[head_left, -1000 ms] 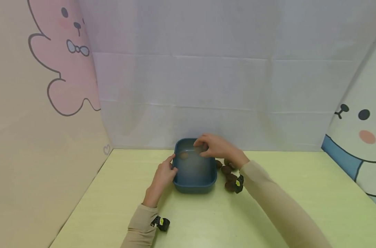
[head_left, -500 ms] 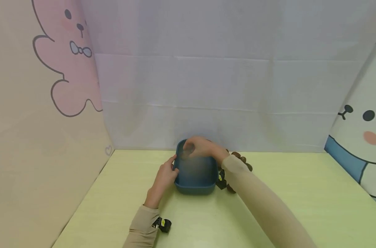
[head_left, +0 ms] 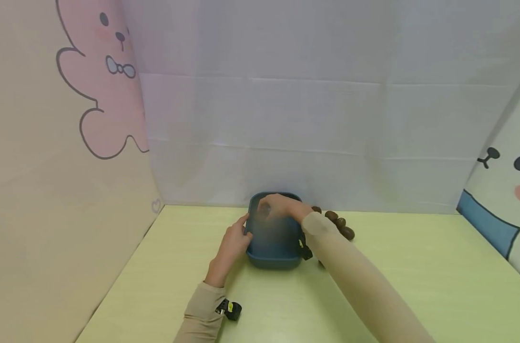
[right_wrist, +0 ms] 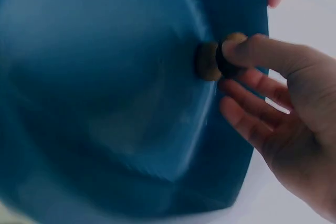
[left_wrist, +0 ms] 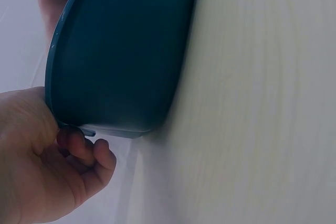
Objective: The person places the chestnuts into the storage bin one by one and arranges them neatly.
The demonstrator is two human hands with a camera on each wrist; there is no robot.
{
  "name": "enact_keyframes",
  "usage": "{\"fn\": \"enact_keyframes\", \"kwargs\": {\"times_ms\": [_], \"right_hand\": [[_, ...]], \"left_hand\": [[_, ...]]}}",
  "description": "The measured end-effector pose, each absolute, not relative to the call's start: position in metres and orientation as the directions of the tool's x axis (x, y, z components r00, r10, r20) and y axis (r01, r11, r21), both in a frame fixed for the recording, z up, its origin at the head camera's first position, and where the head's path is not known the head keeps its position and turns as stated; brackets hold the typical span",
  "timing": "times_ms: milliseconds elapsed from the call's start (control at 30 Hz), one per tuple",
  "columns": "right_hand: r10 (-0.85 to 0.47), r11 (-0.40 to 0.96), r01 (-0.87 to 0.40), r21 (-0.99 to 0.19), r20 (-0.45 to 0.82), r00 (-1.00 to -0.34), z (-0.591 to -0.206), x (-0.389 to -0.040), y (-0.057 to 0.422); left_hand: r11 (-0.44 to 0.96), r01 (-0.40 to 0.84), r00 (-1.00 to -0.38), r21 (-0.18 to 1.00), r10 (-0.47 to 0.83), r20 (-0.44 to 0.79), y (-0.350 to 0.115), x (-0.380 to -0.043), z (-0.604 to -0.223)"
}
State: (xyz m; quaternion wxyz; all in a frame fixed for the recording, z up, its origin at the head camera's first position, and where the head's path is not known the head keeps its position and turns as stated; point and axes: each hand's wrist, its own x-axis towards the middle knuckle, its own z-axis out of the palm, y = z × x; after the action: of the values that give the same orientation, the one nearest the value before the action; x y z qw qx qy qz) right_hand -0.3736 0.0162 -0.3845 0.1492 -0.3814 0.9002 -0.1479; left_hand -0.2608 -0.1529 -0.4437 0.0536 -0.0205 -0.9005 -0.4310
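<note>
A blue plastic bin (head_left: 274,262) stands on the table against the back wall. My left hand (head_left: 233,243) grips its left rim; in the left wrist view the fingers curl by the rim's outer side. Inside the bin's far left part is my right hand (head_left: 279,206). Its thumb and fingers pinch a dark brown chestnut (right_wrist: 226,65) with a tan end. Touching or close to that one, another brown chestnut (right_wrist: 206,61) sits against the bin's inner wall.
Several brown chestnuts (head_left: 347,233) lie on the pale yellow table (head_left: 414,267) to the right of the bin, partly behind the right forearm. A white sheet wall (head_left: 311,119) rises directly behind the bin.
My right hand has moved left and lower into the bin with the chestnut. The left hand keeps its grip on the rim. The head view has shifted slightly.
</note>
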Motion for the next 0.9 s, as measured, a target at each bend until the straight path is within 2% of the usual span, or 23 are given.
{"fn": "enact_keyframes", "kwargs": {"times_ms": [300, 533, 800, 900], "right_hand": [[-0.751, 0.659, -0.705, -0.261, -0.274, -0.600, -0.378, -0.373, 0.005], [-0.709, 0.698, -0.693, -0.178, -0.307, -0.635, -0.382, -0.374, 0.000], [-0.770, 0.633, -0.696, -0.339, -0.185, -0.610, -0.354, -0.373, 0.007], [-0.791, 0.600, -0.713, -0.363, -0.134, -0.597, -0.341, -0.372, 0.015]], "left_hand": [[0.631, 0.086, -0.993, 0.771, -0.008, 0.117, -0.153, -0.261, -0.444], [0.636, 0.101, -0.991, 0.765, -0.003, 0.134, -0.150, -0.258, -0.442], [0.617, 0.087, -0.993, 0.783, -0.009, 0.118, -0.152, -0.257, -0.440], [0.617, 0.080, -0.993, 0.783, -0.018, 0.116, -0.153, -0.258, -0.441]]}}
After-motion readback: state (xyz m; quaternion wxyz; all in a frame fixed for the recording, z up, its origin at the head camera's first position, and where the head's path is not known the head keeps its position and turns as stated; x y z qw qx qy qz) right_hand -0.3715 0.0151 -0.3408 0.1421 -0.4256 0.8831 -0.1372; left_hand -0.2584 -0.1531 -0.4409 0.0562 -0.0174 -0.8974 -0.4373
